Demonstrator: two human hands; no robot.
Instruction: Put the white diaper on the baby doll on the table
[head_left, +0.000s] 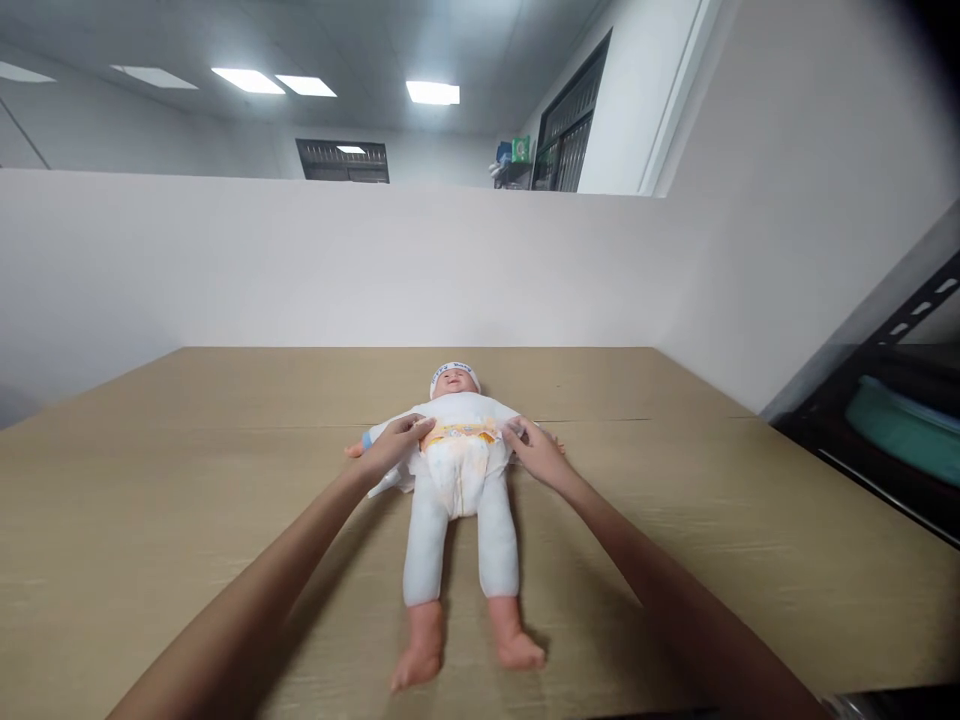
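A baby doll (426,540) in white clothes and a white cap lies on its back, feet toward me. Around its hips is a white diaper (459,475) with an orange patterned waistband. My left hand (396,445) is closed at the left end of the waistband, thumb and fingers pinching the diaper's edge. At the opposite end, my right hand (538,452) has its fingers bent together on the diaper's side. Its fingertips partly cover the edge there. White material spreads out beside the doll's left-hand hip in view, below my left wrist.
The doll lies on a wide wooden table (225,500) with a seam across it. A low white partition (420,265) stands behind. To the right is a black metal rack (847,390) holding a green item (907,430).
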